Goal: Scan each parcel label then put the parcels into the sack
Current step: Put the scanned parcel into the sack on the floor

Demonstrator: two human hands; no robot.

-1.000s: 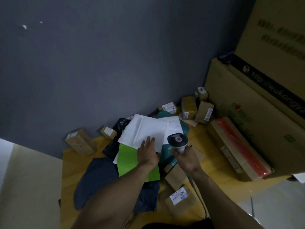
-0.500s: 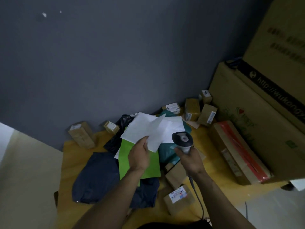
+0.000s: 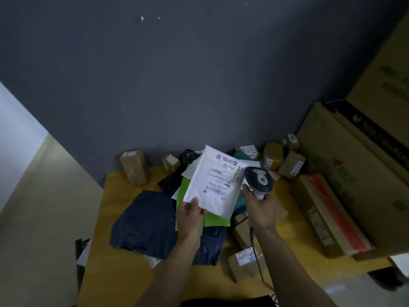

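A dark grey painted wall (image 3: 177, 85) fills the space behind the white plastic mailer (image 3: 212, 196), which is the parcel in hand. Far to the right of the mailer stand stacked large brown cardboard cartons (image 3: 354, 173). Under it lies a yellow wooden worktop (image 3: 115, 240). Below and to the left of the mailer, a dark navy plastic mailing bag (image 3: 143, 222) lies crumpled on that worktop. Right of the mailer, a long brown carton with a red tape stripe (image 3: 327, 213) rests against the big cartons. A bright green flat envelope (image 3: 215, 220) shows directly beneath the mailer's lower edge.

The mailer itself is lifted clear of the pile and tilted, its printed label with barcodes (image 3: 219, 187) facing up. The left hand (image 3: 190, 213) pinches its lower left corner, thumb on the front and fingers hidden behind. The right hand (image 3: 261, 209) is just to the mailer's right, fingers clenched round the handle of a grey and black handheld barcode scanner (image 3: 259, 179). The scanner's head sits at the mailer's right edge, beside the label. A dark cable (image 3: 254, 251) hangs from the handle.

Small brown cardboard boxes stand beyond the mailer by the wall, one tall at the left (image 3: 134, 167), several at the right (image 3: 292, 165). Another labelled small box (image 3: 243, 262) lies below the mailer.
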